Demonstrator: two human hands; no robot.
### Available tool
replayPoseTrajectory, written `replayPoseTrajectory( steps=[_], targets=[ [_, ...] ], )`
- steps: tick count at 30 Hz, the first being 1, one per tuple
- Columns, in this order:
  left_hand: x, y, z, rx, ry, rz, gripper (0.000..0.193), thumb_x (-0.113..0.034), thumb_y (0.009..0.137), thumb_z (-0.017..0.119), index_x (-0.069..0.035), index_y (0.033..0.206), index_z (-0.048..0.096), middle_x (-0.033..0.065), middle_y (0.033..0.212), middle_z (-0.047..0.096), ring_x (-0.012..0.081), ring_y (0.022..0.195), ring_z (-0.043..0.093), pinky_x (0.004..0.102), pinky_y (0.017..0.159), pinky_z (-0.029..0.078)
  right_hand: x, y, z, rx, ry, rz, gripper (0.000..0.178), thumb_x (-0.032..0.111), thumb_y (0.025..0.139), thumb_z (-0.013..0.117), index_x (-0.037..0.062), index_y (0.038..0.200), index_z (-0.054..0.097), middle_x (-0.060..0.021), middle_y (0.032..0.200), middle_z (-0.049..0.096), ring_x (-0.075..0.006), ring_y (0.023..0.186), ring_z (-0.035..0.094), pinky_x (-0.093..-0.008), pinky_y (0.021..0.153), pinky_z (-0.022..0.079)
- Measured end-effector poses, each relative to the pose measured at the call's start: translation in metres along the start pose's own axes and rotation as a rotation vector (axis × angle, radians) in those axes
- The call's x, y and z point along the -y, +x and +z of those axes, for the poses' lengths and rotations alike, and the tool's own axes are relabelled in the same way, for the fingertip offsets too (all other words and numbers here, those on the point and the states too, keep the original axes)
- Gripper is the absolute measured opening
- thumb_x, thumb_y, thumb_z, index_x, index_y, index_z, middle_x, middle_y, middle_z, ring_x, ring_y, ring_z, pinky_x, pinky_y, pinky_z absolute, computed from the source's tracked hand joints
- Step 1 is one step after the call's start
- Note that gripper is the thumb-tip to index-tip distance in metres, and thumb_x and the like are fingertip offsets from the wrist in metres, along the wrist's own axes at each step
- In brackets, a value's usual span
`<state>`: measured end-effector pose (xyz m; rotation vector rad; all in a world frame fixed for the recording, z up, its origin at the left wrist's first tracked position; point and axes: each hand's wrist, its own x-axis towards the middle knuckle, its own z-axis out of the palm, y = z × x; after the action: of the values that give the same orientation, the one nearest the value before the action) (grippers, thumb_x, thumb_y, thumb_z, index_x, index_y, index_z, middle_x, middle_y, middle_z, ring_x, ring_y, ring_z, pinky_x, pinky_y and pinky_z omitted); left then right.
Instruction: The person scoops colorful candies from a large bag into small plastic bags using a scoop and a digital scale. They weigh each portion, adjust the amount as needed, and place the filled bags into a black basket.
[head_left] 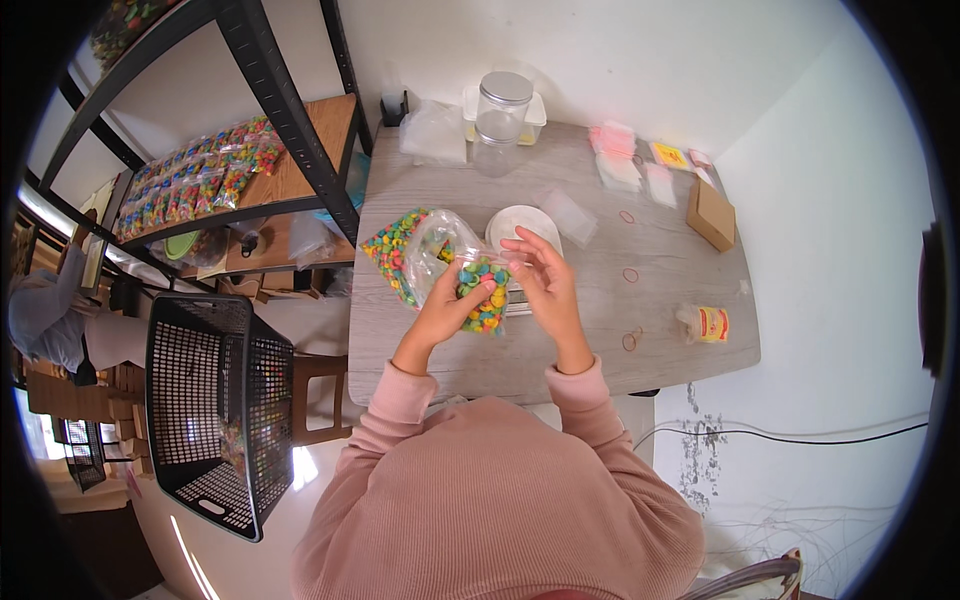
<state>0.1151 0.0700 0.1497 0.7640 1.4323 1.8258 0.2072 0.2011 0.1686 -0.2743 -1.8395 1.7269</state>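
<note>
We pinch the small candy bag (483, 295) with our left hand (445, 310), our right hand (545, 280) gripping its top; judging by this, sealing comes next, needing a rubber band (630, 274) off the bench (690, 330).

Over the grey bench (670, 330), the left hand (447, 308) grips a small clear bag of coloured candies (484, 296) from below, while the right hand (547, 283) pinches its top. At ten o'clock of the hands lies a larger candy bag (400, 250); at twelve o'clock, a white bowl (520, 222). Rubber bands (630, 274) lie at three o'clock.
</note>
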Motion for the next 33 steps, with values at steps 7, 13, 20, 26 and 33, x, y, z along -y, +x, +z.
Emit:
replayPoseTrajectory(
  steps=[7, 13, 20, 26, 33],
  targets=[
    [0.002, 0.007, 0.0, -0.024, 0.129, 0.102, 0.036, -0.011, 0.083, 0.061, 0.0, 0.115, 0.048, 0.0055, 0.101, 0.056, 0.0106, 0.09, 0.054, 0.0235, 0.074, 0.046, -0.001, -0.005, 0.002, 0.006, -0.009, 0.003, 0.051, 0.008, 0.08, 0.064, -0.0009, 0.125, 0.042, -0.0115, 0.099, 0.063, -0.0148, 0.091, 0.058, -0.0282, 0.078, 0.047],
    [0.007, 0.005, -0.002, -0.001, -0.038, 0.019, 0.033, -0.012, 0.086, 0.058, -0.001, 0.115, 0.047, 0.005, 0.102, 0.056, 0.0099, 0.091, 0.054, 0.0247, 0.075, 0.047, -0.001, -0.005, -0.002, -0.012, 0.03, 0.018, 0.049, 0.005, 0.079, 0.063, -0.0014, 0.123, 0.043, -0.0104, 0.093, 0.064, -0.0134, 0.088, 0.059, -0.027, 0.079, 0.047],
    [0.027, 0.007, 0.004, -0.114, -0.173, 0.073, 0.025, -0.013, 0.089, 0.053, -0.001, 0.11, 0.049, 0.0045, 0.099, 0.057, 0.0084, 0.087, 0.055, 0.0238, 0.073, 0.046, -0.021, -0.009, 0.0, -0.069, 0.133, 0.129, 0.043, 0.003, 0.079, 0.064, -0.0024, 0.119, 0.048, -0.0105, 0.093, 0.063, -0.0119, 0.085, 0.059, -0.0248, 0.076, 0.047],
    [0.06, -0.003, 0.003, -0.231, -0.264, -0.091, 0.021, -0.012, 0.088, 0.054, -0.001, 0.106, 0.053, 0.0044, 0.095, 0.059, 0.0078, 0.084, 0.055, 0.0235, 0.072, 0.046, -0.051, -0.017, 0.0, -0.017, 0.106, 0.3, 0.039, 0.004, 0.079, 0.065, -0.0041, 0.114, 0.051, -0.0096, 0.091, 0.064, -0.0086, 0.083, 0.058, -0.0211, 0.074, 0.046],
    [0.084, -0.004, 0.007, -0.286, -0.482, -0.181, 0.024, -0.013, 0.088, 0.054, 0.0, 0.108, 0.053, 0.0066, 0.098, 0.06, 0.0107, 0.085, 0.058, 0.025, 0.071, 0.048, -0.081, -0.025, 0.002, -0.072, 0.033, 0.332, 0.037, 0.01, 0.08, 0.064, -0.0034, 0.113, 0.053, -0.0123, 0.09, 0.065, -0.0104, 0.081, 0.059, -0.022, 0.07, 0.047]
  ],
)
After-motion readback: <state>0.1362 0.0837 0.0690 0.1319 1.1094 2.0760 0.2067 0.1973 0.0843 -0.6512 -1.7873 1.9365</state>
